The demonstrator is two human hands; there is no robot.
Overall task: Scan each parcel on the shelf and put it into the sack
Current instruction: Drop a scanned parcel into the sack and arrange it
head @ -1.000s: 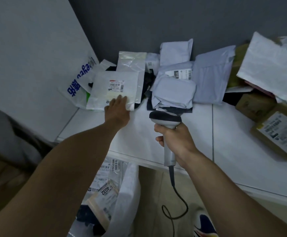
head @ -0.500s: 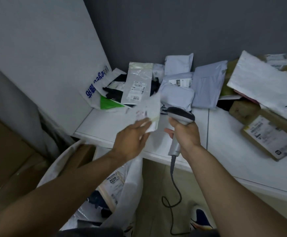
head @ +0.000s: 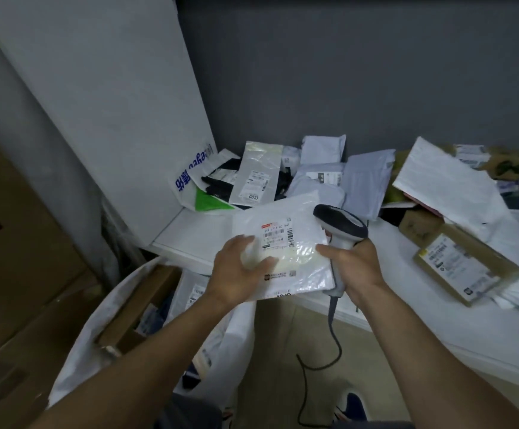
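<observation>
My left hand grips a flat clear-plastic parcel with a white barcode label facing up, held above the front edge of the white shelf. My right hand grips the grey handheld scanner, whose head sits just right of the parcel's label; a fingertip touches the parcel's right edge. The white sack hangs open below the left hand and holds several parcels and a cardboard box. More parcels lie piled at the back of the shelf.
A heap of grey and white mailers and a clear bag labelled 6813 fill the shelf's back. Cardboard boxes lie at the right. A white side panel stands left. Brown cartons stack at far left. The scanner cable dangles down.
My left hand pulled the clear parcel off the pile and brought it toward me, label now facing up beside the scanner. The view has tilted down, showing more of the sack.
</observation>
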